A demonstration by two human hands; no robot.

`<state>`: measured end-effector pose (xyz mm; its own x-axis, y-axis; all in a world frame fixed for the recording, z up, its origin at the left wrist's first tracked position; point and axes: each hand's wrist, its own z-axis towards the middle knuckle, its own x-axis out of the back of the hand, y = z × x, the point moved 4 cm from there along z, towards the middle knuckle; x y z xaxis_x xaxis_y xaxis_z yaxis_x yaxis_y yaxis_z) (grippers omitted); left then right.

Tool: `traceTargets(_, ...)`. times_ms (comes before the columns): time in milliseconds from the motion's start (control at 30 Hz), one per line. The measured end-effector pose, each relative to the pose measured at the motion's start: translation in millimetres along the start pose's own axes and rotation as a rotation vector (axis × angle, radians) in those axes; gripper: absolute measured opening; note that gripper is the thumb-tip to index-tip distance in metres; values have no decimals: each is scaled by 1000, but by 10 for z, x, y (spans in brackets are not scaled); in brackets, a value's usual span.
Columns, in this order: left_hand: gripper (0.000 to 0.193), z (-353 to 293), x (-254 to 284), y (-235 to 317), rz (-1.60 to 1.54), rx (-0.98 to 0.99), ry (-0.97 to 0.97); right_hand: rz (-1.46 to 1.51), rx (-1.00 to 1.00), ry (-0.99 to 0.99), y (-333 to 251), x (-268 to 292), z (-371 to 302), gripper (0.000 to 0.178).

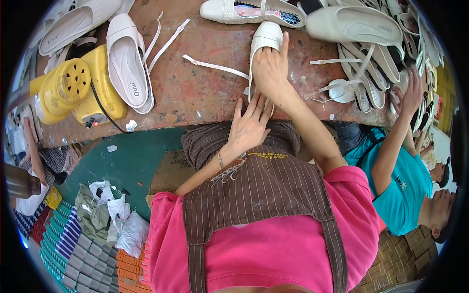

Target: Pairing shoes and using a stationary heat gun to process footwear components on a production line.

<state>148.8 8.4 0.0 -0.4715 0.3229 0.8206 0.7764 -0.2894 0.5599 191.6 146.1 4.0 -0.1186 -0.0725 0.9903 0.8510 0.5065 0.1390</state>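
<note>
A white flat shoe [267,31] lies at the near edge of the worktable, toe pointing away from me. My right hand [271,73] reaches into its opening, most fingertips hidden inside, while one finger stretches along the outer right side. At the heel end, my left hand [247,128] lies with fingers extended and somewhat spread, its fingertips against the shoe's back part. From the shoe's left side a thin white strap [217,67] with a small buckle runs out over the table.
Another white shoe [128,68] with loose straps stands left, beside a yellow heat-gun-like device [68,90] with a black cable. More white shoes [354,25] pile up at the right. A co-worker in a teal shirt [400,188] raises hands there. Plastic bags [131,229] lie on the green floor [122,161].
</note>
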Motion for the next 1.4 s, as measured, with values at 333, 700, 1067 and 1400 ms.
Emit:
traceTargets(333,44,31,158,-45,-71,-59,208,259,200,236,227,76,-147,23)
traceTargets(700,16,-89,408,0,-228,-48,563,1166,-583,237,685,411,-763,39)
traceTargets(1067,24,-57,627,199,-186,-140,635,1977,-760,-149,589,73,-929,46)
traceTargets(1400,61,72,642,-18,-762,166,674,1668,-651,-97,544,107,-940,44)
